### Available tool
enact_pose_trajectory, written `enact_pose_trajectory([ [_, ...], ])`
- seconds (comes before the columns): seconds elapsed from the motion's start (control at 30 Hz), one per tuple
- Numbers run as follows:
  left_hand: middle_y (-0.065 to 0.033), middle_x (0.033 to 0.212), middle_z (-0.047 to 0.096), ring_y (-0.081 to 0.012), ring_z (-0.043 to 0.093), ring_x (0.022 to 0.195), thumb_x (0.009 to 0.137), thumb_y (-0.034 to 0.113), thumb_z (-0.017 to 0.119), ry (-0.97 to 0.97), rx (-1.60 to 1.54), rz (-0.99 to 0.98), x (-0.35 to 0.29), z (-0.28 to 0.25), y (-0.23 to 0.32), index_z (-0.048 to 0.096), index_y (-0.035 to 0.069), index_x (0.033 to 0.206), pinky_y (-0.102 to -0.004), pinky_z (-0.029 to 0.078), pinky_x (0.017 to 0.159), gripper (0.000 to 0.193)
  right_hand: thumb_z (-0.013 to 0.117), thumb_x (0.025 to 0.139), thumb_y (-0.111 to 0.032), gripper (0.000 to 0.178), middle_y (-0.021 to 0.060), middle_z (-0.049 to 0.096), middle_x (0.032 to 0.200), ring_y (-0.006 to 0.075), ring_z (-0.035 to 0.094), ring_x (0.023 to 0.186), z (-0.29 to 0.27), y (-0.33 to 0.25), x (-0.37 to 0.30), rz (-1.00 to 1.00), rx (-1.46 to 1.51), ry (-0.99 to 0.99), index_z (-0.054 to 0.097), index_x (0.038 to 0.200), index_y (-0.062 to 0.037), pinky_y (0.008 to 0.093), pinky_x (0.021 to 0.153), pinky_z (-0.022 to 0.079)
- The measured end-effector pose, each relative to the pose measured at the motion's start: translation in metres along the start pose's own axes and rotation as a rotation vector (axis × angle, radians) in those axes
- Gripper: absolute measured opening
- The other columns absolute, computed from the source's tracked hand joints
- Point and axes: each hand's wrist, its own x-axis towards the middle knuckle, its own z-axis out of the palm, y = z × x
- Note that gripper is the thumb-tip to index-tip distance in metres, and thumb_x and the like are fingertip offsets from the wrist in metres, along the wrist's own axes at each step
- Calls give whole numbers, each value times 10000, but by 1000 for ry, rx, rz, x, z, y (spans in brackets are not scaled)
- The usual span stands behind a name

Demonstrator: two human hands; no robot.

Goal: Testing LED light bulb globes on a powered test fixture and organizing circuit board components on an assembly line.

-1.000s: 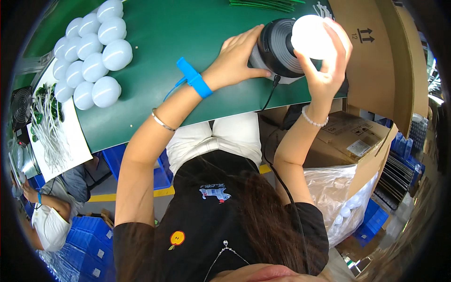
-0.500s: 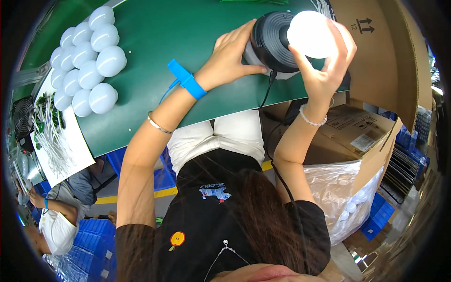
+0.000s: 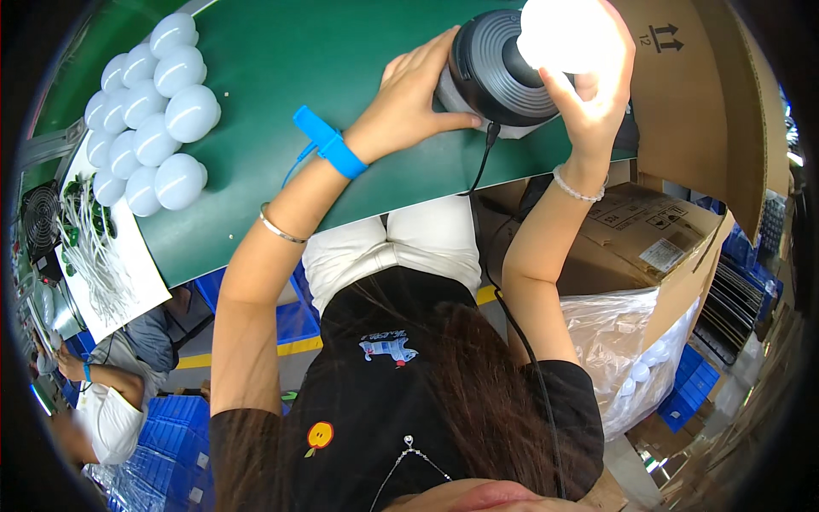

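A glowing round light bulb is in my right hand, its fingers curled around the far and right sides. The bulb's base end meets the dark middle of a round black ribbed device, but the glare hides details there. My left hand is against the device's left side, thumb along its near edge and fingers reaching toward the far side. A blue wrist strap with a thin cord is on my left wrist. A black cable runs from the device over the table edge.
Several white unlit bulbs stand grouped on the green table at far left. White wires lie on a white sheet beyond them. Cardboard boxes stand at right, one with a plastic bag. Another person sits at lower left.
My right hand and the lit bulb have moved up and slightly right in view. My left hand stays against the device, and the bulb group looks the same.
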Motion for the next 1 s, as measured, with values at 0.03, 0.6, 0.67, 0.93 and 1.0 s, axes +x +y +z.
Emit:
enact_pose_trajectory([
  [0.03,-200,1361,372,-337,348,1269,630,356,779,-4,2,-1,0,0,0,260,13,1379,-441,238,1036,974,757,615,-112,555,193,561,1115,347,539,1020,0,-1,1,-9,19,2,552,1104,51,425,908,400],
  [0.6,-189,1369,368,-330,351,1266,634,347,770,-4,-9,-13,0,-2,4,264,25,1380,-433,225,1040,958,834,554,-79,585,119,571,1039,276,565,930,8,-8,9,-201,-144,22,567,1067,7,356,817,448],
  [0.67,-189,1370,367,-330,349,1267,633,346,771,-14,-12,-20,0,-2,4,263,27,1382,-432,224,1041,960,778,631,-70,497,122,563,1021,258,560,918,20,-11,13,-71,1,130,551,1063,20,331,805,445],
  [0.93,-188,1375,362,-333,339,1275,630,342,775,-15,-2,-23,0,-3,6,260,34,1386,-431,216,1047,965,418,912,-199,299,80,528,935,142,519,840,43,3,14,-28,1441,626,505,1027,63,254,724,424],
  [1.0,-188,1376,360,-333,338,1276,633,345,774,-22,-5,-34,0,-3,6,259,34,1387,-431,215,1049,964,432,898,-194,295,80,522,951,141,517,852,45,4,10,-60,1668,703,497,1039,57,258,727,427],
])
